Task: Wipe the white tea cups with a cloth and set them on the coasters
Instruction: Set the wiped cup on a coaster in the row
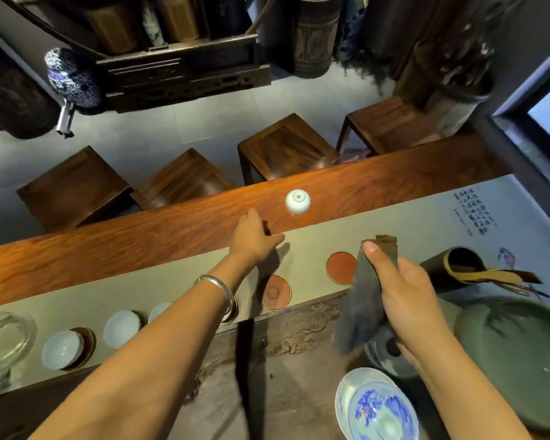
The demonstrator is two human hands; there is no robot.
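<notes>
A white tea cup (298, 201) stands upside down on the red-brown wooden table (140, 236), past the grey runner (394, 217). My left hand (253, 238) reaches toward it, a short way to its left and nearer, fingers loosely curled and empty. My right hand (404, 290) holds a dark grey cloth (362, 300) that hangs down. Two bare orange coasters (276, 292) (341, 268) lie on the runner between my hands. Upright white cups (62, 349) (121, 328) sit on dark coasters at the left; a third cup (158, 311) is partly hidden by my left forearm.
A glass pitcher (4, 338) stands far left. A blue-patterned bowl (378, 408), a green dish (518, 360) and a dark tube of tea tools (451, 271) crowd the right. Carved tea tray (283, 344) lies below. Wooden stools (286, 147) line the table's far side.
</notes>
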